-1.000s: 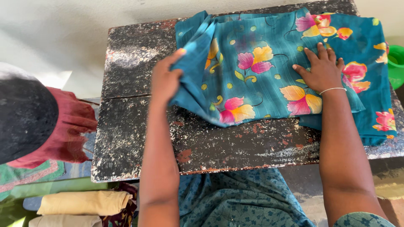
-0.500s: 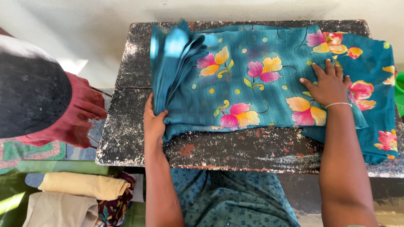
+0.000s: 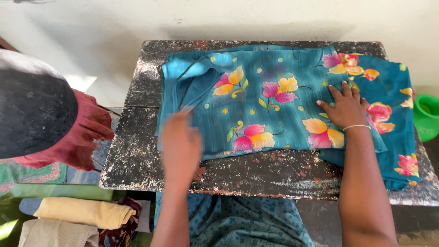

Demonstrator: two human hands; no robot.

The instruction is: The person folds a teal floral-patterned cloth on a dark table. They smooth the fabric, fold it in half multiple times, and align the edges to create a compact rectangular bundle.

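Against a pale wall stands a dark, worn tabletop (image 3: 137, 155) flecked with white and rust-coloured patches, and on it lies a teal cloth (image 3: 256, 82) printed with pink and yellow flowers, folded into a broad rectangle that covers most of the far and middle part of the surface. At its right side a further layer of the same cloth spreads toward the table's right edge and hangs a little over the near edge. The right hand (image 3: 345, 107) lies flat and open on the cloth, fingers spread, pressing down near a pink and yellow flower; a thin white bracelet (image 3: 356, 127) circles its wrist. The left hand (image 3: 180, 142) is over the near left corner of the cloth (it is blurred, so I cannot tell whether it is open, closed or gripping, nor whether it touches the fabric). Left of the table sit a dark rounded shape (image 3: 32, 100) and a bunched dark red cloth (image 3: 80, 132). Below that, on a green floor, lie folded tan clothes (image 3: 82, 212). A green pot (image 3: 426, 116) shows at the right edge, just beside the table.
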